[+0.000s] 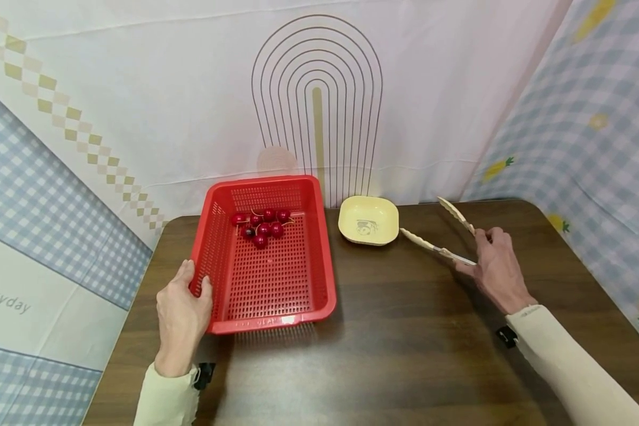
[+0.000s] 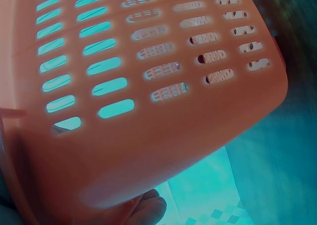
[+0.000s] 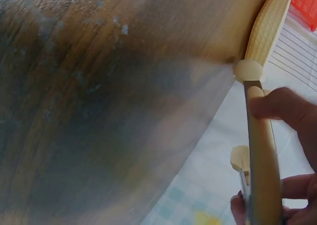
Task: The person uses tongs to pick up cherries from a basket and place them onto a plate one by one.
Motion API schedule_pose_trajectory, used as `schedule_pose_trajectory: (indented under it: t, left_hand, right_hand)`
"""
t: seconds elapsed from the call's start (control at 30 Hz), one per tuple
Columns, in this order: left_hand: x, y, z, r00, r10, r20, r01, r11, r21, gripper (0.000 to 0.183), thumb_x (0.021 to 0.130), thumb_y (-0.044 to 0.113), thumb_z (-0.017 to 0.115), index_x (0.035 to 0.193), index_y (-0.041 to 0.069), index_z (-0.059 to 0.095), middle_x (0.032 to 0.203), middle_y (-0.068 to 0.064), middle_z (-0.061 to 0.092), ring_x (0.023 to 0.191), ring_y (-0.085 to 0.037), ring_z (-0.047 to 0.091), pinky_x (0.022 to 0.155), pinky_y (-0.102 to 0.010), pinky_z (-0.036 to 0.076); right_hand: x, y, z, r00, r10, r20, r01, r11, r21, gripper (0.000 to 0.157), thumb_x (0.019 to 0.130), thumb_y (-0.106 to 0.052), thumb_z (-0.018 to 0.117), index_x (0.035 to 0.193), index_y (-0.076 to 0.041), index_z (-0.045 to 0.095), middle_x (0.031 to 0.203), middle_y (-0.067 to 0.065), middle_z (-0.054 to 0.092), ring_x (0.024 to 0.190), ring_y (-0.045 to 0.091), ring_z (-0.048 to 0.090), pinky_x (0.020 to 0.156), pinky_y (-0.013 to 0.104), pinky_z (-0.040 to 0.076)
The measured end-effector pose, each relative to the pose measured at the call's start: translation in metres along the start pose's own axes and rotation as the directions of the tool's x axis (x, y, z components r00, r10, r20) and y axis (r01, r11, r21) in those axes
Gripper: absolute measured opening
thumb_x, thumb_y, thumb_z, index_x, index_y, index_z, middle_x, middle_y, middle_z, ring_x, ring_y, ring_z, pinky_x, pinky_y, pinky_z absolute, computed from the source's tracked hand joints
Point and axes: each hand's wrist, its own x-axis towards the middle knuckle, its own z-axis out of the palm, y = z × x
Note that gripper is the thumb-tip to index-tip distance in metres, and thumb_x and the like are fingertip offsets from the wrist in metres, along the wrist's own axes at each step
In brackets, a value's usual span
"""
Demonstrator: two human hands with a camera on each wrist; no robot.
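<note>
My left hand [image 1: 183, 310] grips the left wall of a red perforated plastic basket [image 1: 327, 278], thumb over the rim near the front corner. In the left wrist view, the slotted basket wall [image 2: 148, 150] fills most of the picture, with a fingertip [image 2: 151, 210] at its lower edge. Several dark red cherries [image 1: 277, 229], some with stems, lie clustered toward the basket's far end. My right hand [image 1: 496, 269] holds a pair of cream-tipped tongs [image 1: 423, 243] with the two arms spread apart. Between the tongs' tips there is nothing. The right wrist view shows my thumb on one tong arm [image 3: 262, 150].
A small pale yellow dish [image 1: 370, 201] with a printed picture stands right of the basket, close to the tongs' nearer tip. The dark wooden table [image 1: 394, 355] meets a patterned white cloth [image 1: 202, 89] at its back edge. Checked cloth hangs at both sides.
</note>
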Motion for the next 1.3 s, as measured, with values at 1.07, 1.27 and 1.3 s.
schedule_pose_trajectory:
  t: [1.07, 1.27, 1.3]
  left_hand:
    - [0.0, -0.002, 0.0, 1.0, 0.013, 0.0, -0.013, 1.0, -0.002, 0.045, 0.094, 0.008, 0.065, 0.136, -0.007, 0.061, 0.141, -0.026, 0.059, 0.121, -0.049, 0.063, 0.093, -0.063, 0.054]
    - [0.0, -0.001, 0.001, 1.0, 0.005, 0.002, -0.005, 1.0, -0.001, 0.045, 0.093, 0.008, 0.065, 0.136, -0.006, 0.061, 0.141, -0.026, 0.059, 0.122, -0.049, 0.062, 0.093, -0.063, 0.053]
    - [0.0, -0.002, 0.001, 1.0, 0.003, 0.002, -0.003, 1.0, 0.0, 0.046, 0.094, 0.008, 0.065, 0.136, -0.006, 0.061, 0.141, -0.026, 0.059, 0.122, -0.049, 0.062, 0.094, -0.063, 0.053]
  right_hand:
    - [-0.007, 0.015, 0.018, 0.877, 0.252, 0.41, -0.296, 0.954, 0.048, 0.095, 0.086, -0.05, 0.077, 0.139, 0.017, 0.036, 0.124, 0.041, 0.048, 0.109, 0.052, 0.05, 0.089, 0.065, 0.046]
    - [-0.009, 0.01, 0.024, 0.91, 0.221, 0.352, -0.246, 0.969, 0.028, 0.098, 0.087, -0.045, 0.076, 0.148, 0.016, 0.029, 0.131, 0.044, 0.047, 0.116, 0.058, 0.05, 0.094, 0.068, 0.044]
    - [-0.009, 0.009, 0.025, 0.914, 0.215, 0.344, -0.235, 0.972, 0.017, 0.097, 0.087, -0.044, 0.076, 0.147, 0.017, 0.03, 0.13, 0.045, 0.048, 0.115, 0.059, 0.051, 0.094, 0.069, 0.045]
